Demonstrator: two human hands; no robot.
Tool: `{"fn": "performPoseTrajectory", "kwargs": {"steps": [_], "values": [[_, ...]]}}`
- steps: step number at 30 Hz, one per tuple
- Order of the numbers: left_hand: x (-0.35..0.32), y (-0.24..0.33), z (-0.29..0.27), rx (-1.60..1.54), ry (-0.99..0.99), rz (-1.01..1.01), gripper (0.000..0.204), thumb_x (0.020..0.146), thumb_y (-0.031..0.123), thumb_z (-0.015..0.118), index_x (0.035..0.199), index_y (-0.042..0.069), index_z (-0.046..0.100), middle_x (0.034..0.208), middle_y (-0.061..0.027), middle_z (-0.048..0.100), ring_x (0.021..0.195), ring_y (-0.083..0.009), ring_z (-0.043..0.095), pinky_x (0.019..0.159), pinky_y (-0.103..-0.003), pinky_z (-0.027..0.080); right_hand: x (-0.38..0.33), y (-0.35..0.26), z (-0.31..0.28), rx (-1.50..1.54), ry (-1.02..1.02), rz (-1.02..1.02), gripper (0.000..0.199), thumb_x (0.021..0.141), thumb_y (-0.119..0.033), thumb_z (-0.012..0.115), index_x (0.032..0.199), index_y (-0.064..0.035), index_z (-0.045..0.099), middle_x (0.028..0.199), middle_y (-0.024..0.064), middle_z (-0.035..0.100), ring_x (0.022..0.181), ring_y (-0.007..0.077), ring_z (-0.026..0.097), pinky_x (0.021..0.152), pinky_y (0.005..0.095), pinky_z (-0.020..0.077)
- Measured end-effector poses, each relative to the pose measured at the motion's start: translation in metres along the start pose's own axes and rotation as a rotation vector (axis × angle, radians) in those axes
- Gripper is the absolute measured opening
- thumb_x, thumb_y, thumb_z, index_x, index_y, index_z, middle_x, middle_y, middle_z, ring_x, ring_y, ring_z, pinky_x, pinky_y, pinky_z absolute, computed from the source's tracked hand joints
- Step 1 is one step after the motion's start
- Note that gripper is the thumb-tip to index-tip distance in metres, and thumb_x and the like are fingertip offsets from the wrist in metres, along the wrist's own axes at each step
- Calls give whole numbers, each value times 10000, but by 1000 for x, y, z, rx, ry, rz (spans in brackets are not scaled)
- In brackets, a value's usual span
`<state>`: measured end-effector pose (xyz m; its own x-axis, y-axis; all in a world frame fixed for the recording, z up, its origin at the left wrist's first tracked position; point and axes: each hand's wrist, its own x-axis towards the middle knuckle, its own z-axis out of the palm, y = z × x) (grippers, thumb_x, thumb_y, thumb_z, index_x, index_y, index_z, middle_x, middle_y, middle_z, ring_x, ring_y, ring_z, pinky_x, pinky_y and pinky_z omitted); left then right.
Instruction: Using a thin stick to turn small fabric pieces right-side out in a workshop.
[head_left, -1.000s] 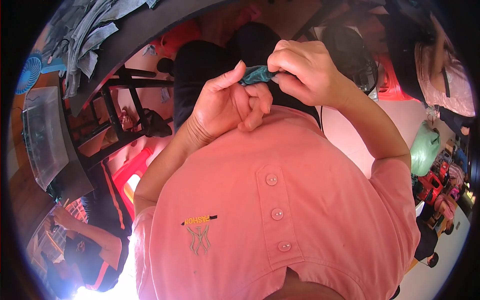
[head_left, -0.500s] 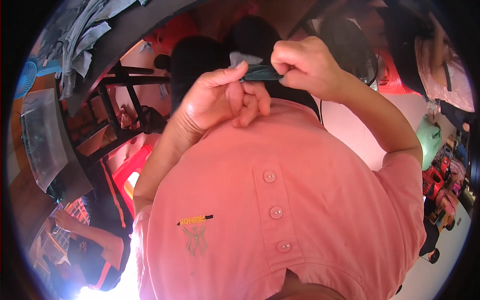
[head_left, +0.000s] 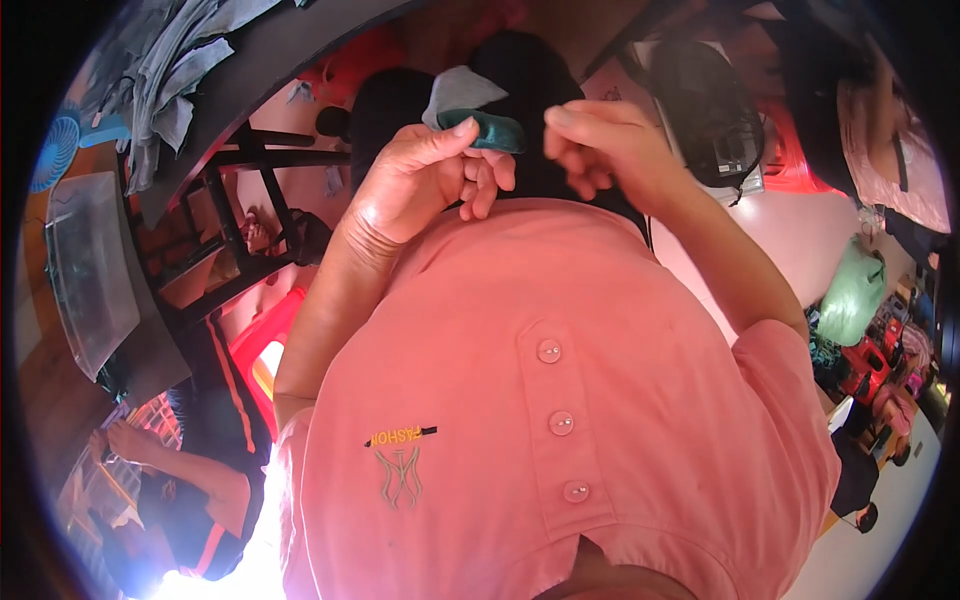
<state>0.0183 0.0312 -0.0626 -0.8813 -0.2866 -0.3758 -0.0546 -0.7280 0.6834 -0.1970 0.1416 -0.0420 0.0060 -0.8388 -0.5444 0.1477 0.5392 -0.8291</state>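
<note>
Small dark-teal fabric piece (head_left: 487, 128), glossy satin-like sheen, folded or curved into a short band shape. Held up in front of the chest, lying roughly level, its left end pinched at fingertip level. A pale grey-white cloth scrap (head_left: 458, 90) sits just behind and above it, touching.

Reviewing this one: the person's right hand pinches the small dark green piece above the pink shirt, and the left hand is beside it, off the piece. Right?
Not quite. The head view shows the left hand pinching the small dark green piece above the pink shirt; the right hand is the one beside it, off the piece.
</note>
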Motion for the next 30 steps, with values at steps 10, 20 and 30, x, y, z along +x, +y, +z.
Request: {"fn": "performPoseTrajectory", "kwargs": {"steps": [10,20,30], "values": [[-13,-5,31,46,197,-57,296,847,302,708,889,12,668,673,-32,604,597,-107,535,567,-230,412,7,14,38,477,-57,-133,246,867,-187,605,686,-41,526,579,57,502,444,142,447,431,269,316],[-27,-4,16,67,4,-102,535,877,532,599,947,4,661,974,-64,618,899,-151,556,851,-289,416,4,23,38,571,-2,-165,269,866,-189,601,674,-34,496,570,80,486,426,173,438,435,284,336],[-26,-14,10,229,457,-23,688,878,571,493,1273,11,550,1235,-109,585,1135,-213,526,982,-389,386,10,10,38,100,37,27,474,871,-442,663,623,-74,498,579,9,452,466,105,425,441,261,317]]}}
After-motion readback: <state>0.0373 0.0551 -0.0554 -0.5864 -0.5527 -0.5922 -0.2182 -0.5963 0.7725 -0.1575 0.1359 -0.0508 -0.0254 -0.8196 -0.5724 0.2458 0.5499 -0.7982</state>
